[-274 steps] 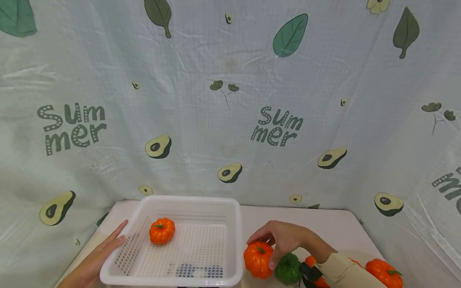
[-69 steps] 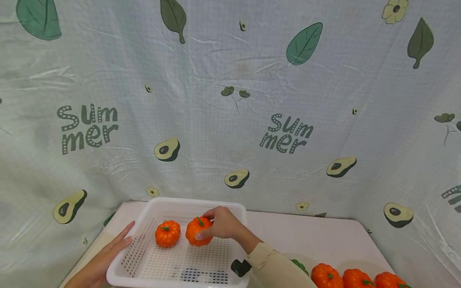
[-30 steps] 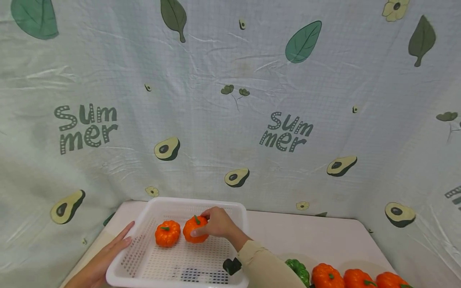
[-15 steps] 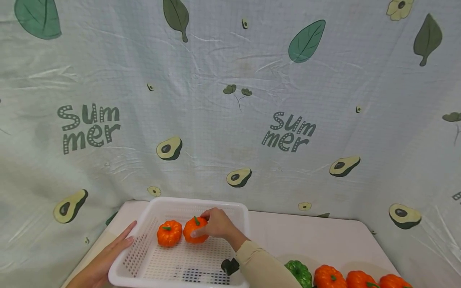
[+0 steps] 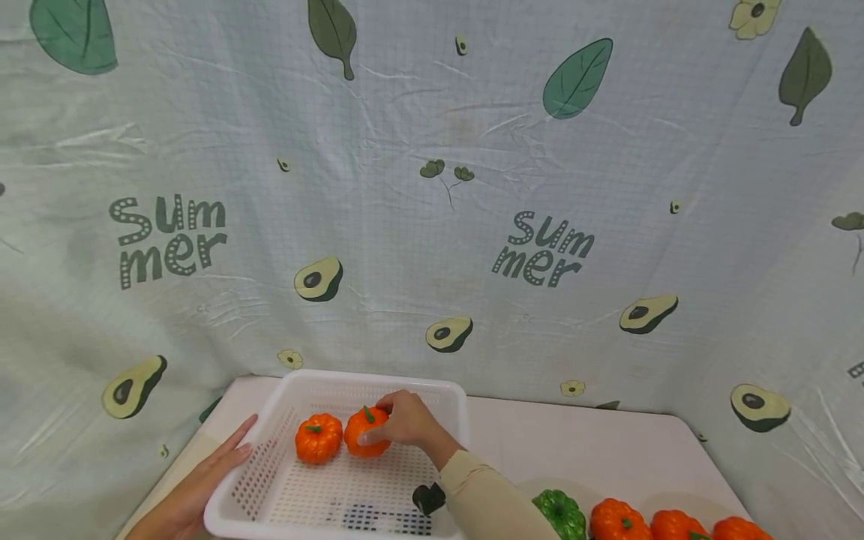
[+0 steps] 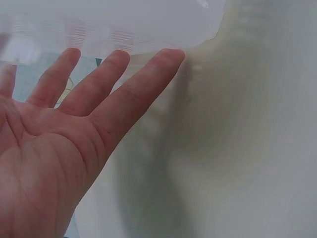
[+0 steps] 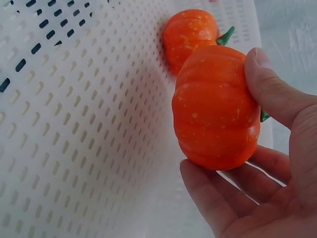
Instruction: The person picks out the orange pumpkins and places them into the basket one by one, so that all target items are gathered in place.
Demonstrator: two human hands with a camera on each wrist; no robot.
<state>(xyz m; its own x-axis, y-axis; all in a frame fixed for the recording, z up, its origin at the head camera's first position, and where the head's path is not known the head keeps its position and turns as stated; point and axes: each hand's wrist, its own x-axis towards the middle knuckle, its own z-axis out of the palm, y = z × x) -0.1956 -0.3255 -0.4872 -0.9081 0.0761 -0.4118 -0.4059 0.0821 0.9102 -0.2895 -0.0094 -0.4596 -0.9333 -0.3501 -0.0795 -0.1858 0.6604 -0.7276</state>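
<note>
My right hand [image 5: 405, 421] holds an orange toy pumpkin [image 5: 364, 433] with a green stem inside the white perforated basket [image 5: 385, 380]. In the right wrist view, the thumb lies on one side of this pumpkin [image 7: 213, 109] and the fingers on the other. Close beside it, on the basket floor, sits a second orange pumpkin [image 5: 319, 439]. Whether the held one rests on the floor, I cannot tell. Against the basket's left side lies my left hand [image 5: 205, 480]. Its fingers [image 6: 126, 99] are straight and spread, tips at the basket wall in the left wrist view.
On the table [image 5: 553, 427], right of the basket, a green pumpkin [image 5: 560, 514] and orange pumpkins [image 5: 617, 519] stand in a row, cut by the frame's bottom edge. A printed curtain [image 5: 432, 247] hangs behind the table.
My right hand has carried the orange pumpkin from the table right of the basket into it, then slightly left toward the other pumpkin. It has barely moved lately. My left hand stays at the basket.
</note>
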